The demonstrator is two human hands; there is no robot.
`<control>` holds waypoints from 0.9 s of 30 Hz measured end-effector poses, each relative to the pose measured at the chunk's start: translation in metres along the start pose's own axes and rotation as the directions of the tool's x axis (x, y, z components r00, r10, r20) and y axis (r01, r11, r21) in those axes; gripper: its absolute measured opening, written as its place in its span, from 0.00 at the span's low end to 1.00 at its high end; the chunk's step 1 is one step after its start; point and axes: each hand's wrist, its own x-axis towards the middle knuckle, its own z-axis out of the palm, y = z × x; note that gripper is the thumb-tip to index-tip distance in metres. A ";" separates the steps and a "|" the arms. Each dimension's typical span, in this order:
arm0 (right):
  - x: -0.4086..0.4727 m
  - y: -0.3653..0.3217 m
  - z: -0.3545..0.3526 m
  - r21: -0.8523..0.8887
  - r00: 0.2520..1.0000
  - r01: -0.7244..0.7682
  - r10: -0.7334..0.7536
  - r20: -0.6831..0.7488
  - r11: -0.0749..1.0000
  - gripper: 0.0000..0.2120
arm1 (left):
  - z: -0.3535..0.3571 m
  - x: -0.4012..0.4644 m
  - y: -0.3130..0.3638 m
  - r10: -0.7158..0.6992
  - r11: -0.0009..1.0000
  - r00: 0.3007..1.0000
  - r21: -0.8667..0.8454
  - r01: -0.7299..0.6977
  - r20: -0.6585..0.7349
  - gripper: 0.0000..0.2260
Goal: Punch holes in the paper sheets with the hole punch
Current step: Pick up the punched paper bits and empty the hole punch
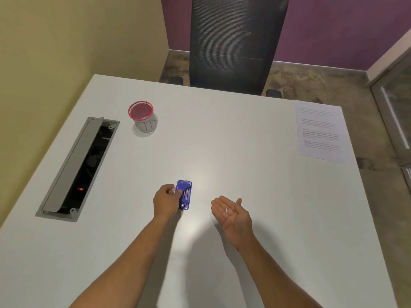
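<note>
Left hand (165, 200) gripping one blue hole punch (185, 195), right hand (233, 213) open (two paper dots (226, 210)), one printed sheet (320, 132) apart

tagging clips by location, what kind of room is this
Likely a small office or meeting room: a white table with a built-in cable box, a mesh office chair pushed up to it, and a printed sheet at the table's edge.
</note>
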 end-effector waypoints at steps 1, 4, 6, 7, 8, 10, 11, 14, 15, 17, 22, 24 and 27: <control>0.003 0.001 0.003 -0.011 1.000 -0.001 0.001 0.001 1.000 0.26 | -0.001 0.002 -0.001 -0.014 1.000 1.000 -0.005 0.014 0.016 0.13; 0.011 0.003 0.012 -0.035 1.000 -0.004 0.004 0.007 0.999 0.25 | 0.000 0.008 -0.005 -0.037 0.999 0.997 0.006 0.036 0.068 0.15; 0.016 0.005 0.018 -0.048 1.000 -0.013 0.013 0.008 0.999 0.24 | 0.001 0.011 -0.006 -0.042 0.999 0.996 0.016 0.041 0.084 0.13; 0.018 0.006 0.020 -0.058 1.000 -0.015 0.015 0.004 0.998 0.23 | 0.002 0.013 -0.007 -0.035 0.999 0.995 0.018 0.034 0.088 0.11; 0.021 0.007 0.023 -0.067 1.000 -0.016 0.017 0.005 0.998 0.24 | 0.002 0.014 -0.008 -0.027 1.000 0.995 0.016 0.025 0.093 0.09; 0.025 0.009 0.028 -0.075 1.000 -0.017 0.018 0.010 0.997 0.24 | 0.001 0.016 -0.009 -0.020 1.000 0.993 -0.014 0.022 0.112 0.06; 0.027 0.010 0.030 -0.074 1.000 -0.017 0.018 0.013 0.997 0.23 | 0.000 0.017 -0.009 -0.022 0.999 0.992 -0.035 0.027 0.125 0.06; 0.035 0.012 0.041 -0.076 0.999 -0.016 0.019 0.030 0.997 0.21 | -0.007 0.024 -0.009 -0.023 0.993 0.989 -0.114 0.040 0.145 0.07; 0.037 0.013 0.046 -0.076 0.999 -0.019 0.022 0.036 0.997 0.22 | -0.011 0.028 -0.009 -0.020 0.989 0.989 -0.143 0.042 0.147 0.08; 0.043 0.014 0.058 -0.073 0.998 -0.025 0.029 0.052 0.997 0.24 | -0.019 0.035 -0.007 -0.001 0.982 0.988 -0.186 0.029 0.153 0.09; 0.064 0.014 0.096 -0.083 0.994 -0.022 0.030 0.107 0.996 0.27 | -0.043 0.069 0.004 0.056 0.982 0.993 -0.184 -0.037 0.103 0.12; 0.073 0.013 0.115 -0.089 0.992 -0.015 0.027 0.126 0.996 0.27 | -0.051 0.087 0.008 0.048 0.981 0.997 -0.191 -0.035 0.068 0.10; 0.088 0.008 0.148 -0.077 0.988 -0.007 0.018 0.151 0.997 0.26 | -0.063 0.112 0.016 0.044 0.977 0.998 -0.211 -0.036 0.036 0.09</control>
